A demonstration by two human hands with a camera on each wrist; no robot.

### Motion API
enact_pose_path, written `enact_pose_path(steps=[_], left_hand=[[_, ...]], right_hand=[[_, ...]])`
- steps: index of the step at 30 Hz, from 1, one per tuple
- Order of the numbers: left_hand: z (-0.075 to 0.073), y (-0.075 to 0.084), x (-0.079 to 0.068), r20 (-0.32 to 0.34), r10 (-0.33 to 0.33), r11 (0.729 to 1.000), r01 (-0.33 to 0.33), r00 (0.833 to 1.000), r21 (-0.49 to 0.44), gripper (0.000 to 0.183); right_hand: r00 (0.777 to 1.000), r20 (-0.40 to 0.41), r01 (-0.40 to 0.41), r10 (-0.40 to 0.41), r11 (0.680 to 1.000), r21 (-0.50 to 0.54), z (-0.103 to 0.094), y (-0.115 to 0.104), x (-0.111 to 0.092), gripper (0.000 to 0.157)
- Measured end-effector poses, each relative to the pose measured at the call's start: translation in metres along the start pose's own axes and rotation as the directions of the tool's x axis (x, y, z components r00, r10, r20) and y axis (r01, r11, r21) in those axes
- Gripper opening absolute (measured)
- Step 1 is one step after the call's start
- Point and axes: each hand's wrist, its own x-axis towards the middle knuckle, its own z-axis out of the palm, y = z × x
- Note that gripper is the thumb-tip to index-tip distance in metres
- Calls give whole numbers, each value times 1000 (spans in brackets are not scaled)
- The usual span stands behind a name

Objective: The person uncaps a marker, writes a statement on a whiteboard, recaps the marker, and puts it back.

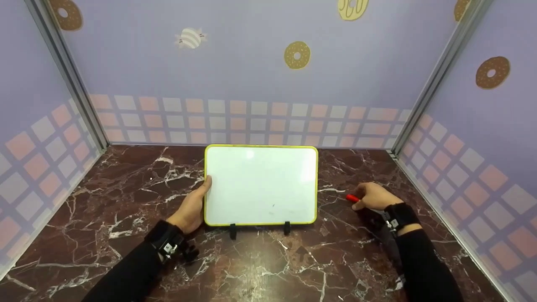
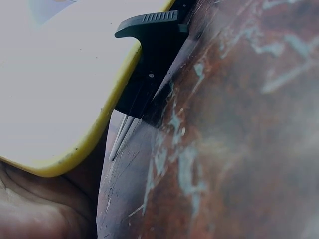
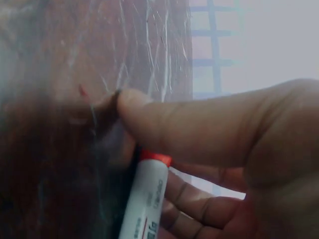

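Note:
A whiteboard (image 1: pixel 261 186) with a yellow frame stands tilted back on a stand with two black hooks (image 1: pixel 233 231). My left hand (image 1: pixel 191 209) grips its left edge, thumb on the front frame and the other fingers hidden behind. In the left wrist view, one black hook (image 2: pixel 149 25) laps over the board's lower rim. To the right of the board, my right hand (image 1: pixel 375 196) pinches a marker (image 3: pixel 144 199) low over the table. The marker has a white barrel with printed lettering and a red end (image 1: pixel 352 197) that juts out past the fingers.
The dark red marbled table (image 1: pixel 138 251) runs back to a lilac wall (image 1: pixel 235 75) with pink and white checks. Side walls close in the left and right. A dark arrow mark (image 1: pixel 302 253) lies on the table in front of the board.

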Motion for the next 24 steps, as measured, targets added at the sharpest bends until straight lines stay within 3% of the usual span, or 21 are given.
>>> enact_pose_path(steps=[6,13,20,24], left_hand=[[1,-1,1,-12,3,1000,-3,1000,-28,75],[2,0,3,-25,2,999,-3,1000,-41,72],[1,1,2,-5,-2,1000,2,1000,-28,74],[1,1,1,5,-2,999,2,1000,-32,73]], right_hand=[[999,1,-46,47,996,-72,-11,-1,-8,37],[993,38,-110,112,992,-67,-19,4,-15,24],[989,70,-126,131,989,-73,-24,11,-20,22],[990,60,-127,131,990,-60,-26,14,-24,29]])
